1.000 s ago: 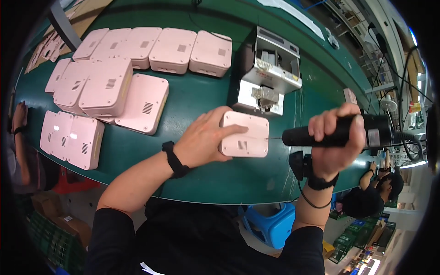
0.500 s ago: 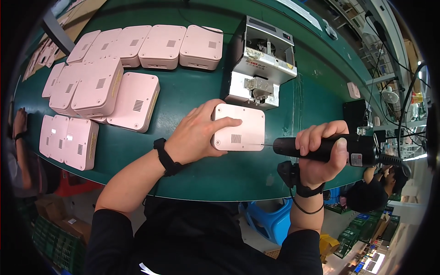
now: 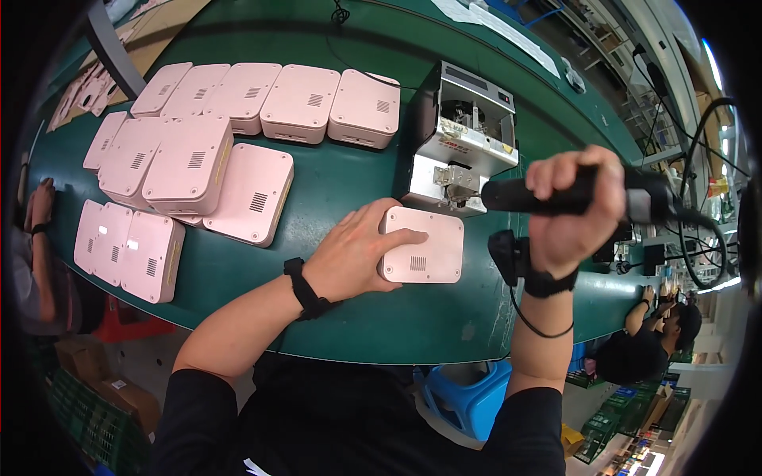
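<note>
A pale pink plastic box [image 3: 436, 247] with rounded corners, a small slotted vent and corner holes lies flat on the green table. My left hand [image 3: 355, 247] grips its left side, fingers at the far edge and thumb across the top. To the right, my right hand [image 3: 578, 190] is raised above the table, wrapped round a black electric screwdriver [image 3: 548, 193] with a cable at its rear. The tool's front end points left, near the silver and black screw feeder [image 3: 460, 151], which stands behind the box. The screwdriver's bit cannot be made out here.
Several similar pink boxes [image 3: 298, 99] stand in rows and a stack on the left of the table [image 3: 333, 333]. A blue stool [image 3: 468, 397] is below the front edge. Other people sit at far left and far right [image 3: 635, 353].
My right hand has lifted the screwdriver up and away from the box's lower right corner, toward the screw feeder. My left hand still holds the box. The whole view has shifted slightly.
</note>
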